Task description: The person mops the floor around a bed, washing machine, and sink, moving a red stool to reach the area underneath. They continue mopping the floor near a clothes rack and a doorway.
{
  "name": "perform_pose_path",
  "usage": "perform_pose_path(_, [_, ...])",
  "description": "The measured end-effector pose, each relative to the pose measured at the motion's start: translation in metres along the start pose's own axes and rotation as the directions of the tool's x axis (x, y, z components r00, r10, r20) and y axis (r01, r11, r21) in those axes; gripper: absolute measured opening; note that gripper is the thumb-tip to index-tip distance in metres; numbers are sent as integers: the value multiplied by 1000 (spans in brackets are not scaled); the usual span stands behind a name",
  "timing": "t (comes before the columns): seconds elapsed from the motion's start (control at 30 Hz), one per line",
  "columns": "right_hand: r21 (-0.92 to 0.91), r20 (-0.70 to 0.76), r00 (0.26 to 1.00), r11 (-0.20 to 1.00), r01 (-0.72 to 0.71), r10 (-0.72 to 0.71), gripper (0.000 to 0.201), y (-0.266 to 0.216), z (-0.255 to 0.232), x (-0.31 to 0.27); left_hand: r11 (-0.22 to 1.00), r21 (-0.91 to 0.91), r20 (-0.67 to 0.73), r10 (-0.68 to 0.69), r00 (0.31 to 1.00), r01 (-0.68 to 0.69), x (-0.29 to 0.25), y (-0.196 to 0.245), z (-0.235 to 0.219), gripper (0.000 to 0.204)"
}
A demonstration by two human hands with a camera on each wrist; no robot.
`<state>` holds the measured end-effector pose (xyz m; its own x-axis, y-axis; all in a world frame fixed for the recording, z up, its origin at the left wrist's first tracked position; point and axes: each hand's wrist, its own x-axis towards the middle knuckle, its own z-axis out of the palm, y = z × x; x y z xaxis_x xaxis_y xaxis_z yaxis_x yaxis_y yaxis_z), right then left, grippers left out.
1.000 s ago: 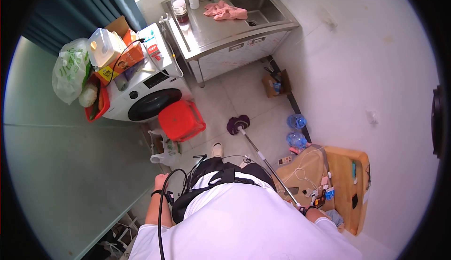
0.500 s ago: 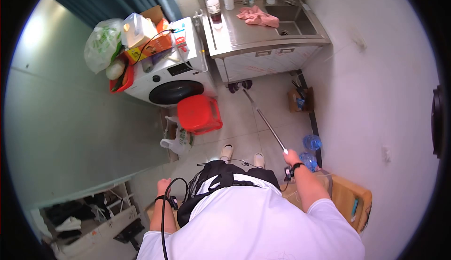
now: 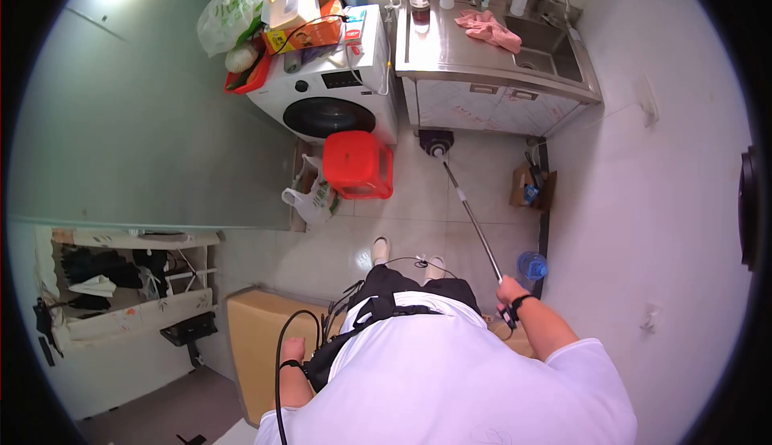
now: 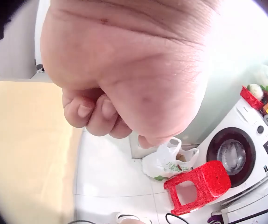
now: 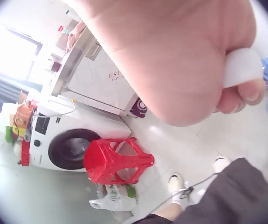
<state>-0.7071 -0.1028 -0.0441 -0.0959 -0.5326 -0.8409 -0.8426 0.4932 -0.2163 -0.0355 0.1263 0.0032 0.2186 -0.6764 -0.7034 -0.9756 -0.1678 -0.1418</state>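
Note:
My right hand (image 3: 511, 291) grips the white end of a mop's handle, and its fingers curl round that white grip (image 5: 242, 68) in the right wrist view. From there the thin metal pole of the mop (image 3: 476, 224) slopes forward and down to a dark purple mop head (image 3: 435, 141). The head lies on the tiles at the foot of the sink cabinet (image 3: 474, 107), partly under its front edge. My left hand (image 3: 293, 350) hangs beside my body, holding nothing; its fingers (image 4: 102, 112) are loosely curled in the left wrist view.
A red plastic stool (image 3: 351, 161) stands before the washing machine (image 3: 326, 95), beside a white plastic bag (image 3: 312, 200). To the right are a small cardboard box (image 3: 527, 188) and a blue-tinted bottle (image 3: 531, 266) along the wall. A tan board-like surface (image 3: 257, 340) lies behind me at left.
The mop head has moved forward from mid-floor to the cabinet's foot, and my right arm has reached out with the handle. The head view has swung left. My left hand stays at my side.

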Motion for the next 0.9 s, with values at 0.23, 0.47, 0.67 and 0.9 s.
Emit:
perform_pose_path(0.23, [-190, -98, 995, 981, -24, 6, 33, 165, 42, -94, 998, -23, -124, 60, 990, -64, -8, 4, 29, 19])
perform_pose_path(0.47, [-146, 203, 830, 855, -498, 519, 39, 237, 84, -174, 989, -109, 22, -101, 995, 103, -7, -12, 35, 17])
perform_pose_path(0.67, [-178, -39, 953, 936, -303, 301, 47, 169, 83, -159, 994, -54, 49, -95, 994, 97, -33, -8, 47, 25])
perform_pose_path(0.9, [-80, -115, 993, 997, -21, 12, 50, 65, 46, -48, 993, -114, -68, -51, 996, 43, -43, -12, 55, 23])
